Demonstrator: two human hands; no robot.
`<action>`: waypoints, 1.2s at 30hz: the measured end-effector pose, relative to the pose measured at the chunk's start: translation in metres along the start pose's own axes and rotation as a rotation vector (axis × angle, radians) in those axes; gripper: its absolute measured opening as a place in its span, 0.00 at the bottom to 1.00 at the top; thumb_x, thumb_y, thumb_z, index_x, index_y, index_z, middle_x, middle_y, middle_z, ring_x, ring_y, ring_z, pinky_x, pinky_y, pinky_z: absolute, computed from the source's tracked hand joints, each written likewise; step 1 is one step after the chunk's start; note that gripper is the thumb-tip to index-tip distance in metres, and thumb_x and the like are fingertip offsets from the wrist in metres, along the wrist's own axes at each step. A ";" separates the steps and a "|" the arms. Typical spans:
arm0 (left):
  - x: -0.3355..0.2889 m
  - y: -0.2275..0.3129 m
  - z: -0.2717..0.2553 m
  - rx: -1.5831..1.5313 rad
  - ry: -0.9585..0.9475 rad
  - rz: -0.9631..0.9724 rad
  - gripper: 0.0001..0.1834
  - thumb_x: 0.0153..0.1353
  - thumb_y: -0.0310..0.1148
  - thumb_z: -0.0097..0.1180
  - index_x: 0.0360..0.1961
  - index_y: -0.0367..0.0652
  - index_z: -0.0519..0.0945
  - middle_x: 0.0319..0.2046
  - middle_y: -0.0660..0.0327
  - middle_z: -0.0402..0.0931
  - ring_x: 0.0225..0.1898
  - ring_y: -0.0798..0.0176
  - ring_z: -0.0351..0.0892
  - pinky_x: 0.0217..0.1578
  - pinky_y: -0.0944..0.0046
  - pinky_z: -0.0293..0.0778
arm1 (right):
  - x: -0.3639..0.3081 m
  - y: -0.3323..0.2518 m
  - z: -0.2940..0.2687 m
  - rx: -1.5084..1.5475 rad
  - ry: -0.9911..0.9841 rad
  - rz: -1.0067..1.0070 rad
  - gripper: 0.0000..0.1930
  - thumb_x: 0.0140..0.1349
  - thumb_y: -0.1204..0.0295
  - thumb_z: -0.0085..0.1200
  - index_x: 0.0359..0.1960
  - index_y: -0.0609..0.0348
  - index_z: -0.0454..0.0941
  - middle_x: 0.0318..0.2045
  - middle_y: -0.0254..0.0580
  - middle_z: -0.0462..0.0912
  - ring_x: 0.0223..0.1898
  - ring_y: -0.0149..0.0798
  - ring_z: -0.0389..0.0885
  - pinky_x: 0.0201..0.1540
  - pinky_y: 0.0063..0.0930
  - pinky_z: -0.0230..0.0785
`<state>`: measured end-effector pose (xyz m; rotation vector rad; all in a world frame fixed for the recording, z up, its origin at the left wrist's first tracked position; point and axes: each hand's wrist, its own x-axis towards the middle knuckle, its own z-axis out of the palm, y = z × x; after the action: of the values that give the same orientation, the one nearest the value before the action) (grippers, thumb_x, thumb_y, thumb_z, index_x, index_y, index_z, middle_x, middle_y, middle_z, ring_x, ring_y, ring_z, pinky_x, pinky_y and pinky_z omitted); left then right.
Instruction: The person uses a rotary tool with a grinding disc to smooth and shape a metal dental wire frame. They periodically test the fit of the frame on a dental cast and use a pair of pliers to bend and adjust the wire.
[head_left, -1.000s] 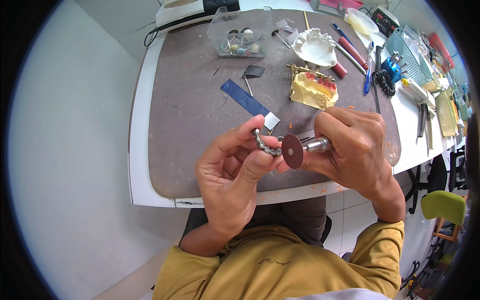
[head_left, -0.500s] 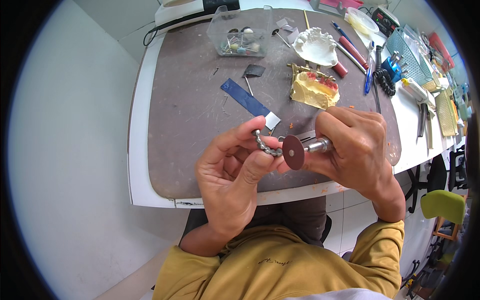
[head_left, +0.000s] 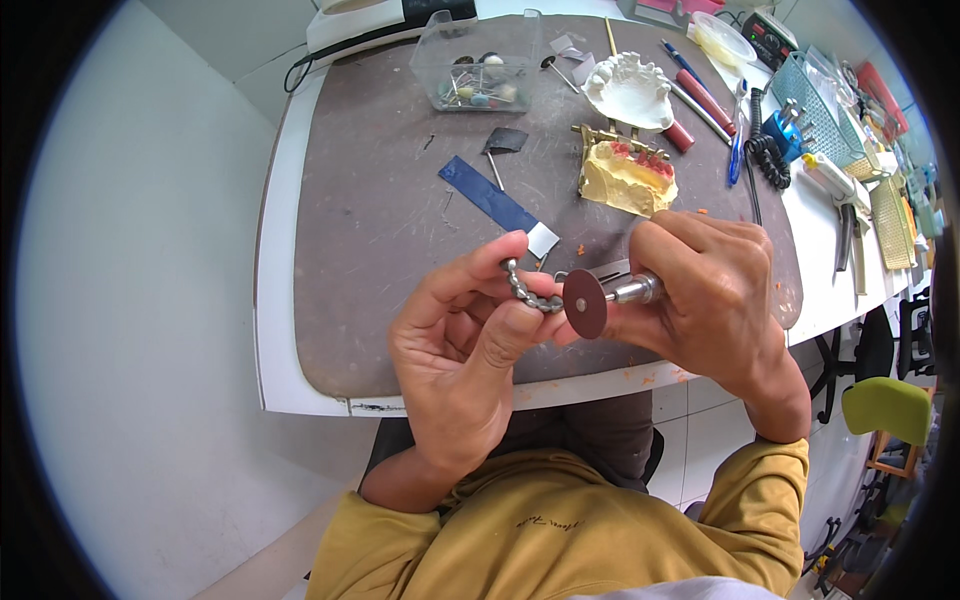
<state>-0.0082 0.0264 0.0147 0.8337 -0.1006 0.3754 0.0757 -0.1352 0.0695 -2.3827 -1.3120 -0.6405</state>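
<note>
Between thumb and fingers, my left hand [head_left: 462, 345] holds a curved metal dental bridge [head_left: 522, 288], a row of joined silvery tooth shapes. My right hand [head_left: 705, 300] is closed round a metal rotary handpiece [head_left: 640, 289]. On its tip sits a dark red cutting disc [head_left: 585, 304], right beside the bridge's right end; whether they touch I cannot tell. The disc hides part of that end and some left fingertips. Beyond the hands stands a yellow plaster model [head_left: 628, 180] with red wax on a brass articulator, and a white plaster dental cast [head_left: 630, 92] lies behind it.
A blue abrasive strip [head_left: 490, 194] and a dark square of abrasive paper [head_left: 506, 140] lie on the brown mat [head_left: 365, 220]. A clear box [head_left: 475, 75] of rotary bits stands at the back. Pens, a blue bur holder [head_left: 783, 132] and baskets [head_left: 815, 100] line the right.
Almost nothing differs. The view has shifted very slightly, and both hands keep their grip with the disc still beside the bridge.
</note>
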 end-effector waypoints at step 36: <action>-0.001 0.000 -0.003 0.103 -0.061 0.018 0.24 0.64 0.26 0.57 0.60 0.35 0.68 0.42 0.57 0.80 0.44 0.59 0.82 0.42 0.66 0.82 | -0.004 0.001 0.005 0.047 0.047 0.017 0.30 0.35 0.46 0.71 0.16 0.56 0.65 0.12 0.34 0.64 0.12 0.36 0.65 0.17 0.30 0.55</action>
<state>-0.0089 0.0286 0.0124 0.9472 -0.1467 0.3742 0.0762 -0.1358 0.0632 -2.3251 -1.2720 -0.6498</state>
